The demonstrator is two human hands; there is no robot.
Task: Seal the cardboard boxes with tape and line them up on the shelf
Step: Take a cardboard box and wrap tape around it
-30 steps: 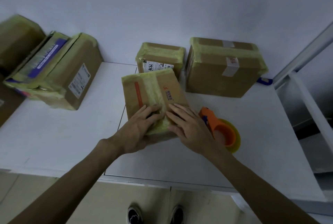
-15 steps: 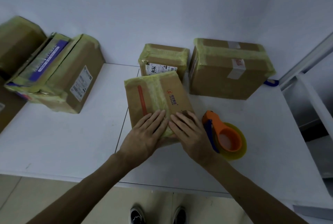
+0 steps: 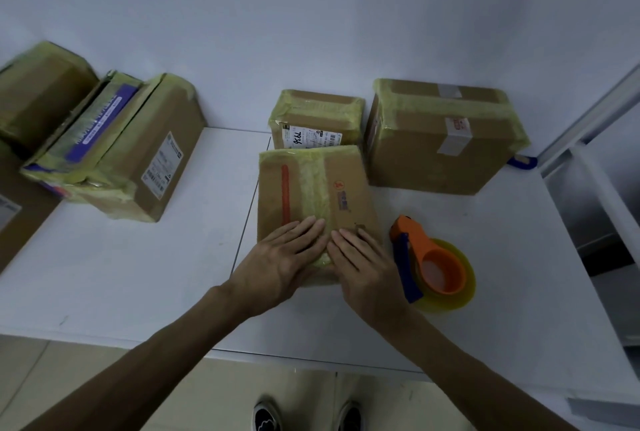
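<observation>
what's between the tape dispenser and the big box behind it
Nothing: in the head view only bare white table separates the tape dispenser from the big box.

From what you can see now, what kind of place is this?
Probably a small parcel packing or storage area. Taped cardboard boxes with shipping labels sit on a white shelf against a wall, and a tape dispenser lies beside the box under both hands.
</observation>
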